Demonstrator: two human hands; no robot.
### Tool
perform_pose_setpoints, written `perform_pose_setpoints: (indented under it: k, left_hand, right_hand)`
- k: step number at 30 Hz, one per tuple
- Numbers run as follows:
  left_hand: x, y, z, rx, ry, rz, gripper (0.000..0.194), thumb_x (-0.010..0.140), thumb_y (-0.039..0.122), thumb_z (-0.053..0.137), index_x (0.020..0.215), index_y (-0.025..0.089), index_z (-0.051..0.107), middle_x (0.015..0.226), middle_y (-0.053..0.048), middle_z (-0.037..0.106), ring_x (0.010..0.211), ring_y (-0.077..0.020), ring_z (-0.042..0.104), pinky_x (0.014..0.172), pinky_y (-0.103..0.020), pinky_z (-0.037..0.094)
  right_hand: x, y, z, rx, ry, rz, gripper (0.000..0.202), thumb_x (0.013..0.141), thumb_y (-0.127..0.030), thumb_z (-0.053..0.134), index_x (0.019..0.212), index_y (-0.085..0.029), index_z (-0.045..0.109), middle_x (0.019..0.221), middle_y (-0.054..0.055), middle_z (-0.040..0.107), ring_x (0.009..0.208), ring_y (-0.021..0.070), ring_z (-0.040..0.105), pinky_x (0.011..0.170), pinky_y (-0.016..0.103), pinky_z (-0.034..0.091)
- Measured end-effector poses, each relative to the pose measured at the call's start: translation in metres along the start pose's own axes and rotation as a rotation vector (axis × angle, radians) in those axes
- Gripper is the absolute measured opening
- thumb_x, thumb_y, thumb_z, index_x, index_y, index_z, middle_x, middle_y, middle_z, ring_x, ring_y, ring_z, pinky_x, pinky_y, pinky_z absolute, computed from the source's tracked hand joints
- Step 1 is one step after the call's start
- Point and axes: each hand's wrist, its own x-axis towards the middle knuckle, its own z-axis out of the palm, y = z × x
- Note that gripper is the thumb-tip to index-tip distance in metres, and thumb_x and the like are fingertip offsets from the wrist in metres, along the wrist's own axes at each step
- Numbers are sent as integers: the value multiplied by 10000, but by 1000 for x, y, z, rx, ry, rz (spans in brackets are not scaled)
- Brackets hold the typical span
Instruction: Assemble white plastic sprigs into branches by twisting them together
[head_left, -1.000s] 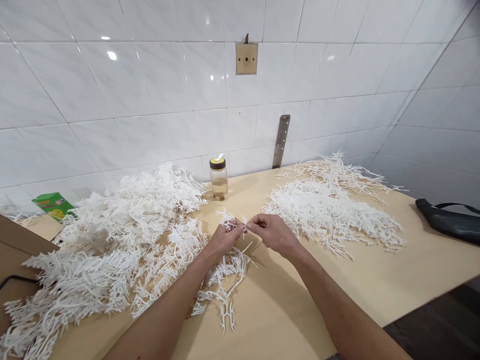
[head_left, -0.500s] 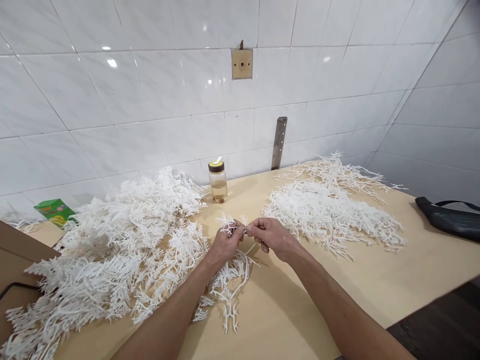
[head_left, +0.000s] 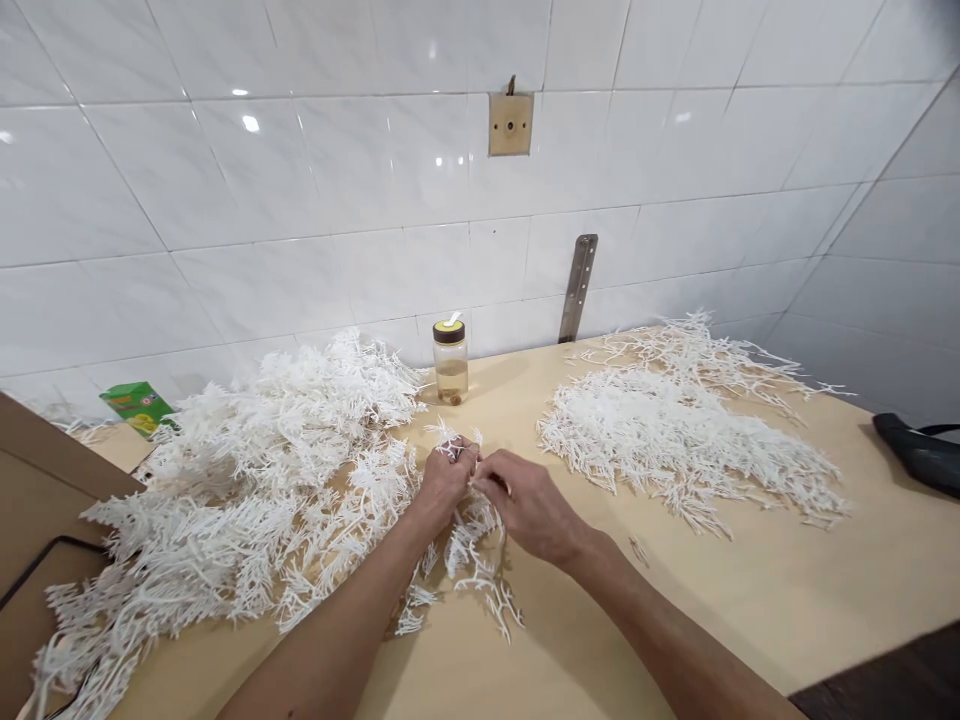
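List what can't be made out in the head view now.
All in the head view:
Where fingertips meet the white sprig: hidden by the left hand and right hand.
Part of the green box: behind the left white pile.
Black bag: cut off by right edge.
Bits in the bottle: too small.

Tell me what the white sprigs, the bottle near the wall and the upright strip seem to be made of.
White sprigs: probably plastic, fairly matte; the even white and repeated forked tips look moulded.
Bottle: clear and smooth, plastic or glass, I can't tell which; liquid shows through its side.
Strip: likely metal, dull grey with a slight sheen, with holes along it.
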Motion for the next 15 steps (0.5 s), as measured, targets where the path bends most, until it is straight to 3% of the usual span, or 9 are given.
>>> perform_pose_setpoints:
  k: [5,8,11,15]
  left_hand:
    - [0,2,-2,-161,-278,-43,279,775,449,631,750,178,566,551,70,400,447,-63,284,452,-212,212]
    - [-1,4,0,-212,-388,-66,296,758,451,657,754,167,577,516,84,338,434,-55,209,436,-221,132]
    - [-2,5,1,-214,-467,-70,317,748,457,669,793,149,609,491,92,293,446,-60,189,445,-236,103]
    - [-4,5,3,-168,-521,-54,339,743,455,668,826,128,638,487,87,302,462,-65,220,462,-243,125]
  right_hand:
    - [5,26,-28,-126,303,293,94,833,-247,545,803,-186,610,739,36,643,643,162,581,638,285,465]
    - [5,44,-43,-290,415,415,174,763,-211,541,893,-169,649,918,84,650,610,146,554,709,332,466]
    - [5,46,-45,-158,332,490,262,795,-291,540,990,-166,661,925,81,627,588,129,511,649,315,451]
    - [7,32,-37,378,-36,634,410,852,-557,511,856,-166,633,570,-40,413,465,88,319,419,224,259]
